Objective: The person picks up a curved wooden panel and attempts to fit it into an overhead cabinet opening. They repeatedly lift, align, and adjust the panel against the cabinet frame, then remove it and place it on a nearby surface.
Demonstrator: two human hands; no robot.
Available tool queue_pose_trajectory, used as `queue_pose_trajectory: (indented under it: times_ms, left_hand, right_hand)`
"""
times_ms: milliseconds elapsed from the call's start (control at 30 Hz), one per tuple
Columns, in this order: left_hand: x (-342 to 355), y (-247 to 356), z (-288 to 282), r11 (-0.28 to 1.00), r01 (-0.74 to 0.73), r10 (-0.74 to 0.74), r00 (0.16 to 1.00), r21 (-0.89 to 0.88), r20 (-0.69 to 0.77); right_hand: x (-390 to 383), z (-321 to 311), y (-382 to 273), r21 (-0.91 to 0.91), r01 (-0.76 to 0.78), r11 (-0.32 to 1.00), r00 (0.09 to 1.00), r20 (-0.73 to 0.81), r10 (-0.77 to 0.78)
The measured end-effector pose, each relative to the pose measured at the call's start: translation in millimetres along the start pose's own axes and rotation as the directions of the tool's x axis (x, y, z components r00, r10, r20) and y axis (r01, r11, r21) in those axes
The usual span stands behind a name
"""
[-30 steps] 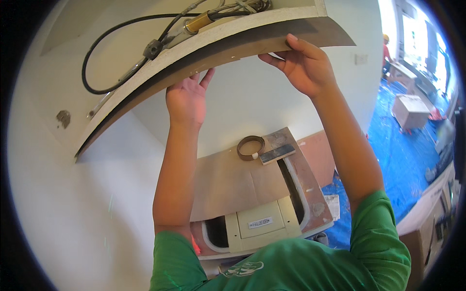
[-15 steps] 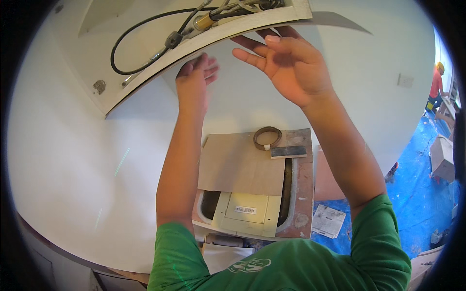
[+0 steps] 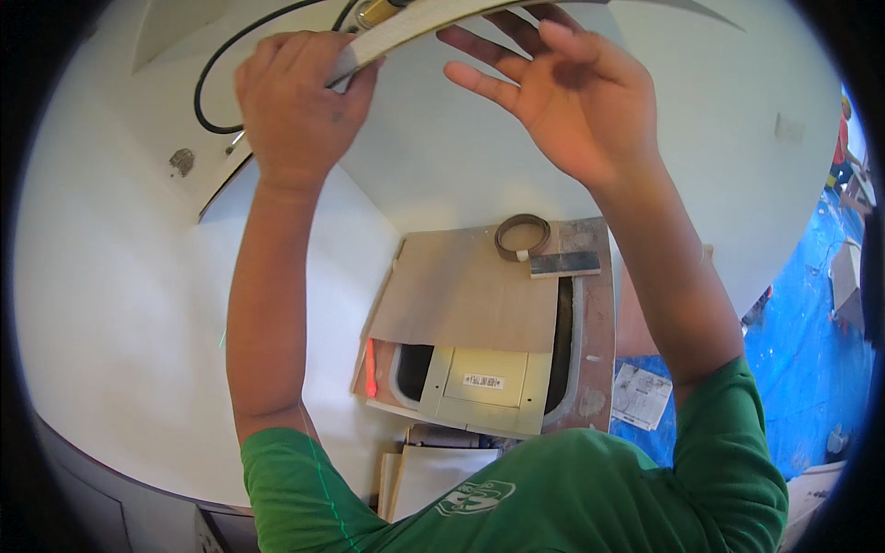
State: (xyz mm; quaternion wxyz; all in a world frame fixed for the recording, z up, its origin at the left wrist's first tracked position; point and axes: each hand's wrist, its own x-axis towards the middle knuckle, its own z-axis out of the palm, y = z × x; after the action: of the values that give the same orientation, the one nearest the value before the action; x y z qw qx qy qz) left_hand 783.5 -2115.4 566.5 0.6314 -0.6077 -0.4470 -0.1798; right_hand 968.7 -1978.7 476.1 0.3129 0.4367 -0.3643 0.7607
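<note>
Overhead, a white cabinet edge [image 3: 419,35] curves across the top of the view. My left hand [image 3: 300,111] is wrapped over this edge, its fingers on the upper side and its thumb underneath. My right hand [image 3: 585,115] is raised under the same edge farther right, palm showing and fingers spread. Some of its fingertips reach up to the underside; whether they press on it I cannot tell. A thin grey strip [image 3: 696,7] juts out past the cabinet's right end. Behind my left hand are a looped black cable [image 3: 199,92] and a brass-coloured fitting [image 3: 378,11].
Below, a brown sheet [image 3: 461,295] covers part of a countertop with a cut-out. On it lie a coiled brown strip [image 3: 522,253] and a dark-faced block [image 3: 564,264]. A cream panel [image 3: 484,396] and an orange tool [image 3: 371,369] are nearer. Blue sheeting [image 3: 784,332] covers the floor; another person [image 3: 841,152] is far right.
My left hand has moved left and up from beneath the cabinet and taken hold of its edge. My right hand stays raised with fingers spread. The view has shifted slightly.
</note>
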Motion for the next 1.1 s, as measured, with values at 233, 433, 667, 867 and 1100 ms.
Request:
queue_pose_trajectory:
  times_ms: [233,433,667,867,1100]
  left_hand:
    - [3.5,1.6,1.4,0.990,-0.133,0.136,0.985,0.038,-0.104]
    - [9.9,5.4,-3.7,0.972,-0.233,0.234,0.970,0.030,-0.058]
    - [-7.8,2.5,6.9,0.970,0.213,-0.223,0.972,0.114,0.078]
    - [4.7,38.5,-4.3,0.833,0.499,-0.530,0.844,0.239,0.087]
    - [32.3,73.8,-0.4,0.795,0.589,-0.605,0.788,0.147,0.117]
  right_hand:
    - [-61.9,-10.3,16.4,-0.162,-0.123,0.979,0.817,-0.576,0.008]
    - [-195.7,-64.6,58.9,0.136,-0.349,0.927,0.465,-0.834,0.297]
    - [-283.1,-59.3,89.8,0.381,-0.554,0.740,0.343,-0.705,0.621]
    - [-313.2,-67.7,55.5,0.436,-0.644,0.629,0.345,-0.568,0.747]
    - [-312.8,-70.9,21.3,0.487,-0.642,0.593,0.302,-0.550,0.779]
